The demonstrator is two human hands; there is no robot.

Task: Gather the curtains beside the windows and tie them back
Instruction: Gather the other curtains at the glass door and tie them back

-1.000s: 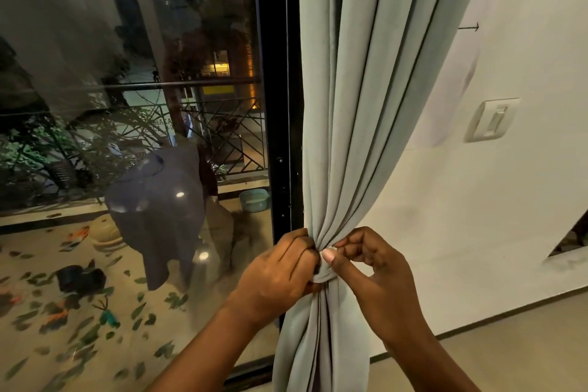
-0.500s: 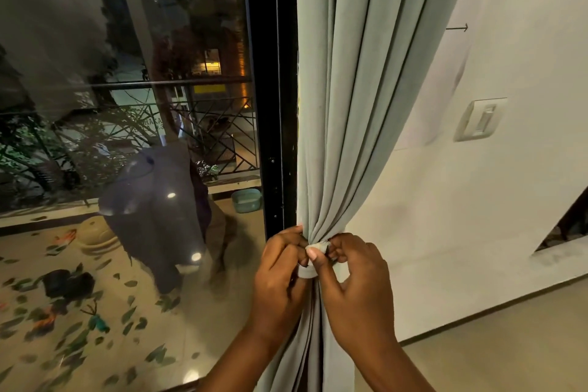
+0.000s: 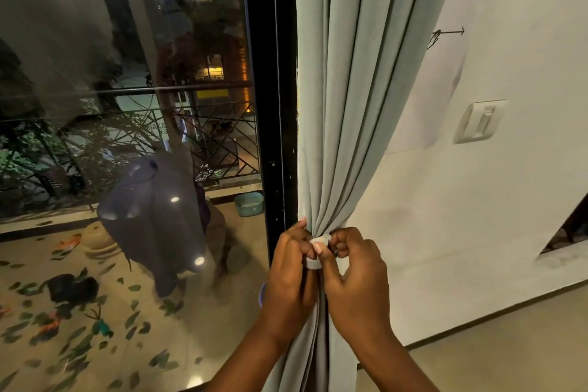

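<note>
A pale grey-green curtain (image 3: 356, 89) hangs beside the black window frame (image 3: 270, 105), bunched into a narrow waist low in the view. A pale tie-back band (image 3: 315, 262) wraps that waist. My left hand (image 3: 291, 264) grips the gathered folds and the band from the left. From the right, my right hand (image 3: 353, 267) pinches the band's end between thumb and fingertips. The two hands touch over the band, and most of it is hidden under my fingers.
Dark window glass (image 3: 127, 137) on the left reflects the room and shows a balcony railing outside. A white wall (image 3: 493, 200) with a light switch (image 3: 480, 121) lies to the right. Tiled floor (image 3: 509, 344) runs along the wall's base.
Both hands have stayed on the band at the curtain's waist, drawing closer together. My right fingers have curled tighter over the band's end. The view has shifted slightly.
</note>
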